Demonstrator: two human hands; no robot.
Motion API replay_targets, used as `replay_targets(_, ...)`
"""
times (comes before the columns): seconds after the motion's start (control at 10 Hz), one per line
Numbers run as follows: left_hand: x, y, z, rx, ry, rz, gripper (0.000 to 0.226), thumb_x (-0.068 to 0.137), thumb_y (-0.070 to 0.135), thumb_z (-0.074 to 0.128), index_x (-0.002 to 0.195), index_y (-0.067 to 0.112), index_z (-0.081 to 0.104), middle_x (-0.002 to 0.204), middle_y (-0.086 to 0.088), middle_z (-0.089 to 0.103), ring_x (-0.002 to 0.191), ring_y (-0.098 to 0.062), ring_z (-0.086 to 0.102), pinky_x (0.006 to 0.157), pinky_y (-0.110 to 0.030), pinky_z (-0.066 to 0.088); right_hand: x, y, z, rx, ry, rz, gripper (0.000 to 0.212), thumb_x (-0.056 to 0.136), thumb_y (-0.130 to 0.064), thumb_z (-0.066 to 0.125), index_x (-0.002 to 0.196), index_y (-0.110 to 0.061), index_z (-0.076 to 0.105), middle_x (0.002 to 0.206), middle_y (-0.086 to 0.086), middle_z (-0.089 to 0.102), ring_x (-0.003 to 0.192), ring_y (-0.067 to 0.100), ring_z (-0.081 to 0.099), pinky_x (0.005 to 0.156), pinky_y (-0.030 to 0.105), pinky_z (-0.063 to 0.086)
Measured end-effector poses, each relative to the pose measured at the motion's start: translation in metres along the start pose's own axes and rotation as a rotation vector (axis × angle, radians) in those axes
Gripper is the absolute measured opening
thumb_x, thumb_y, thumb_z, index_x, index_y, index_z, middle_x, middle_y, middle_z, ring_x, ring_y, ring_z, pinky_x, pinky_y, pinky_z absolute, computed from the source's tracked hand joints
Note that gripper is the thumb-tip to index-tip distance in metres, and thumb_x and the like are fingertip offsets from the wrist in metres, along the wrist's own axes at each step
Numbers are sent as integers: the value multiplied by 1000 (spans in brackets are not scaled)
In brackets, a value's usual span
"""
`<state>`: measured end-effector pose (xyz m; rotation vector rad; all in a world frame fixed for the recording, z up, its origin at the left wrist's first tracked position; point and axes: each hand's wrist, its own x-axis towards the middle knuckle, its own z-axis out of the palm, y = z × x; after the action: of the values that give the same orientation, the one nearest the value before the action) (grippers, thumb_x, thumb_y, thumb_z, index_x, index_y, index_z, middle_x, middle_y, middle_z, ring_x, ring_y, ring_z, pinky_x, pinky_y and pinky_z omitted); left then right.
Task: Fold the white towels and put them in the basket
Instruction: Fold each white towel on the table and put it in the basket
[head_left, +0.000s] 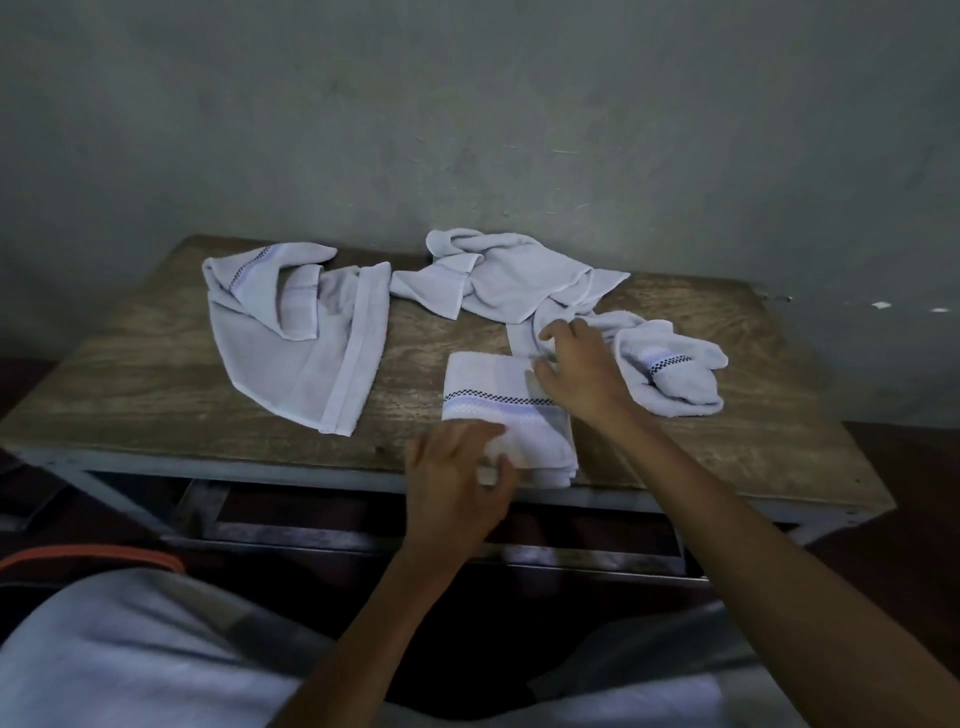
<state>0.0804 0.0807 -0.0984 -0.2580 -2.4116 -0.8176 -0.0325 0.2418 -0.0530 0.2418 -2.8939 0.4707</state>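
A person is squaring one folded white checker-striped towel (506, 415) at the front edge of the wooden table (156, 358), left hand (457, 478) pinching its near corner, right hand (582, 374) pressing open-fingered, while three crumpled white towels (301, 338) (504, 275) (670, 374) are waiting unfolded.

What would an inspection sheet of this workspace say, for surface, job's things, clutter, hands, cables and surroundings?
Surface: wooden table, worn top, metal frame.
Job's things: one folded towel at the near edge; three unfolded: left towel, back towel, right towel; orange rim lower left, perhaps the basket.
Clutter: nothing seen.
Hands: left hand pinches the folded towel's near corner; right hand rests on its far side, fingers relaxed.
Cables: nothing seen.
Surroundings: grey wall behind.
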Motion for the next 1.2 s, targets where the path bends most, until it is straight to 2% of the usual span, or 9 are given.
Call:
replay_targets(0.1, -13, -37, -23, 56, 24, -208, 25, 73, 33, 55, 92, 21, 63, 89, 5, 61, 86, -21, 54, 78, -36, 38, -24, -23, 7, 56, 42, -112, 36, 91, -27, 47, 120, -6, 52, 116, 17, 55, 108, 35, 50, 85, 42, 41)
replay_targets(0.2, -24, -60, -29, 26, -69, -274, 33, 72, 42, 54, 96, 20, 62, 91, 5, 63, 88, -20, 56, 80, -42, 46, -37, -27, 28, 3, -246, -114, 52, 95, -41, 30, 136, -9, 40, 140, 18, 40, 133, 33, 34, 103, 43, 33)
replay_targets(0.3, -25, -60, -26, -9, -92, -264, 35, 72, 46, 56, 99, 24, 61, 95, 10, 63, 91, -15, 57, 81, -41, 47, -40, -24, 39, -9, -431, -38, 58, 100, -47, 23, 149, -17, 16, 158, 15, 2, 147, 27, -3, 119, 42, 4)
replay_targets(0.4, -21, -53, -19, 42, -108, -248, 36, 71, 48, 60, 97, 24, 60, 92, 9, 60, 90, -16, 56, 79, -37, 44, -41, -25, 40, 12, -419, -30, 59, 100, -47, 22, 150, -19, 12, 159, 14, -5, 147, 24, -8, 118, 40, 0)
replay_targets(0.5, -13, -48, -14, 56, -99, -240, 34, 68, 41, 72, 96, 23, 61, 90, 9, 61, 88, -15, 56, 76, -31, 34, -42, -26, 38, 8, -422, -29, 59, 100, -47, 22, 151, -20, 9, 158, 14, -7, 146, 24, -9, 118, 39, -1)
replay_targets(0.6, -7, -45, -9, 52, -94, -248, 36, 68, 34, 74, 99, 21, 63, 93, 10, 64, 91, -15, 58, 79, -29, 31, -43, -26, 40, -23, -409, -42, 59, 100, -46, 22, 151, -19, 9, 158, 15, -5, 147, 24, -8, 118, 39, 0)
replay_targets(0.8, -7, -41, -4, -9, -77, -294, 32, 72, 24, 68, 102, 18, 61, 99, 9, 64, 93, -13, 59, 84, -30, 32, -43, -27, 43, -37, -374, -36, 58, 100, -47, 22, 151, -20, 10, 159, 14, -3, 147, 24, -6, 118, 38, 0)
replay_targets(0.9, -9, -45, -6, 18, -73, -310, 32, 70, 21, 70, 100, 17, 59, 98, 7, 64, 92, -16, 60, 81, -30, 32, -45, -26, 44, -35, -372, -35, 58, 100, -46, 21, 151, -20, 11, 159, 14, -3, 147, 24, -5, 118, 38, 0)
replay_targets(1.2, -7, -44, -6, 30, -62, -344, 33, 70, 31, 72, 97, 19, 58, 93, 8, 62, 87, -13, 57, 78, -27, 29, -44, -27, 43, -58, -372, -44, 58, 100, -46, 20, 151, -19, 10, 159, 14, -4, 147, 24, -6, 118, 39, 0)
